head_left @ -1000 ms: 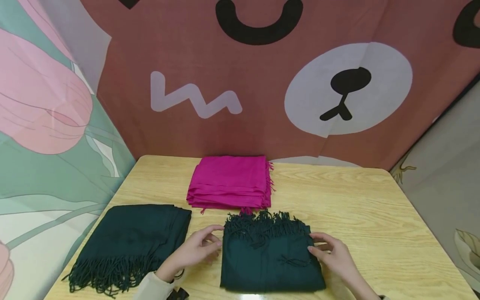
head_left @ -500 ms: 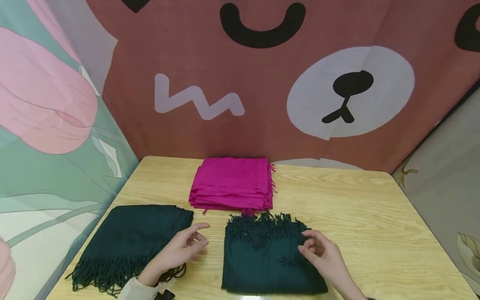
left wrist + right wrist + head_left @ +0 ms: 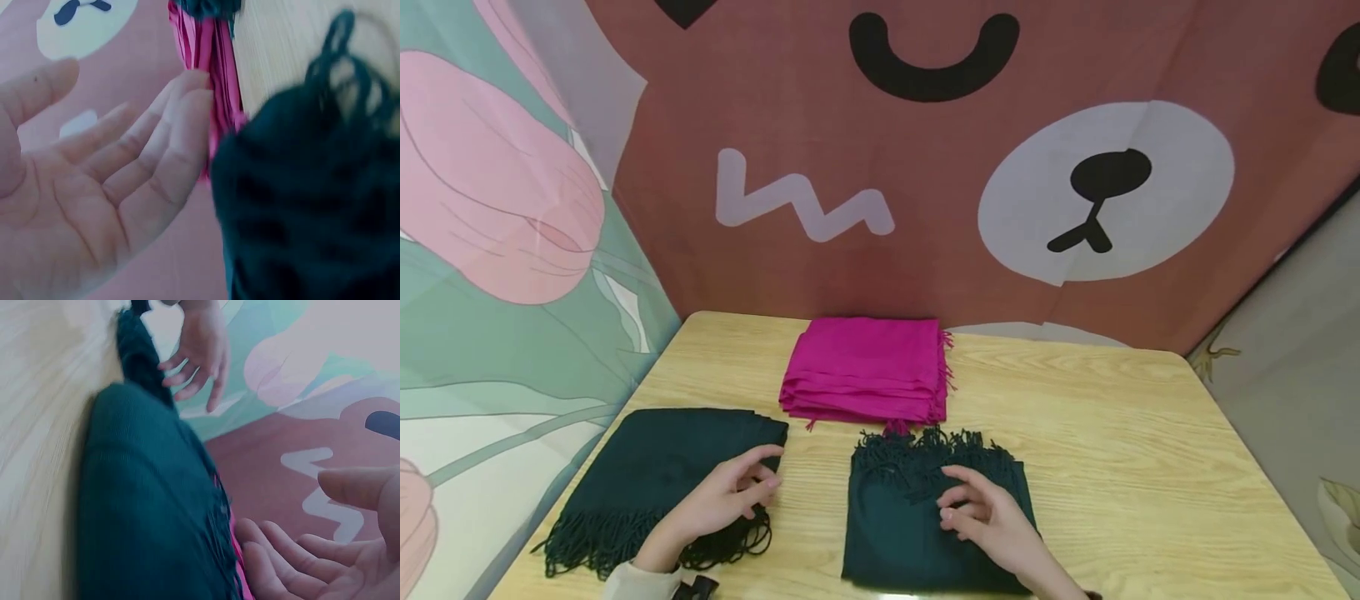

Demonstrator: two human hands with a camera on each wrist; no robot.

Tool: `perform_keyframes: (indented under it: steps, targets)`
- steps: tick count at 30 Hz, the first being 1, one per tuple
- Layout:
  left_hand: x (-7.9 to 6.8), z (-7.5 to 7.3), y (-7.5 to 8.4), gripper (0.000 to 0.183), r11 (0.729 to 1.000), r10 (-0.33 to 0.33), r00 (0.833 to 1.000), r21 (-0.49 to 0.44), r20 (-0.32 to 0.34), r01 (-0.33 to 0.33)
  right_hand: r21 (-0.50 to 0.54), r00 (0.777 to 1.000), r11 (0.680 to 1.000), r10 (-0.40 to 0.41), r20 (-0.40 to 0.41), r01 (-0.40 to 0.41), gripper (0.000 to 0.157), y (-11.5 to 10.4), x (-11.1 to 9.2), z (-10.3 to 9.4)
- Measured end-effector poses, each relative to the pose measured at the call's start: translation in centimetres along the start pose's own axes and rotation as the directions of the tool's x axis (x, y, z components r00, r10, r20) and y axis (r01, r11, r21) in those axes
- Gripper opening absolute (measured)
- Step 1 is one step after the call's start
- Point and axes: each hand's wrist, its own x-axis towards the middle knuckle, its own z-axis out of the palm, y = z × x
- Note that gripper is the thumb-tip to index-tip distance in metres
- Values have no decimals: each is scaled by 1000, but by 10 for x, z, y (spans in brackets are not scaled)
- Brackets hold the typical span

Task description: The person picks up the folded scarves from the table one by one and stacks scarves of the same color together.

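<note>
Two dark green fringed scarves lie folded on the table. Over the right edge of the left green scarf [image 3: 662, 458] my left hand [image 3: 718, 500] hovers, its fingers loosely bent and holding nothing. My right hand [image 3: 988, 517] is above the right green scarf [image 3: 895, 533], overlapping its right half in the head view. That scarf's fringe [image 3: 917, 454] points toward the back. Relaxed fingers and a bare palm show on the left hand [image 3: 106, 187] in the left wrist view. Nothing is in the right hand [image 3: 312, 562] in the right wrist view either.
A folded magenta scarf [image 3: 865, 367] with fringe along its right side lies at the back of the wooden table [image 3: 1135, 467]. Behind it hangs a brown cloth [image 3: 925, 275] with a bear print. Floral cloth [image 3: 497, 342] lines the left side.
My left hand has moved left, from beside the right green scarf to over the left one. My right hand has left the right scarf's edge and moved left above it.
</note>
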Motion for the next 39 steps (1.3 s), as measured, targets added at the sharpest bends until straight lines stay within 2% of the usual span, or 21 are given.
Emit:
perform_keyframes:
  steps: [5, 14, 18, 23, 29, 37, 39]
  targets:
    - [-10, -13, -6, 48, 999, -31, 999, 27, 10, 31, 117, 993, 993, 2, 120, -16, 55, -1, 12, 17]
    - [-22, -28, -16, 50, 993, -117, 992, 13, -49, 118, 259, 979, 962, 37, 202, -89, 53, 1, 27, 44]
    - [-27, -36, -21, 51, 987, -157, 984, 9, -84, 158, 296, 977, 949, 43, 208, -105, 53, 0, 33, 56]
    - [-36, -47, -25, 51, 983, -175, 976, 33, -133, 180, 349, 977, 928, 58, 206, -129, 56, -3, 40, 70]
    - [-46, -65, -29, 50, 977, -151, 967, 116, -203, 177, 392, 976, 909, 61, 209, -141, 59, -7, 51, 83]
    - [-58, -87, -44, 48, 966, -123, 957, 187, -263, 176, 388, 980, 910, 77, 185, -145, 61, -11, 64, 100]
    - [-62, -93, -44, 49, 957, -134, 950, 214, -283, 198, 393, 981, 907, 85, 176, -149, 62, -13, 67, 104]
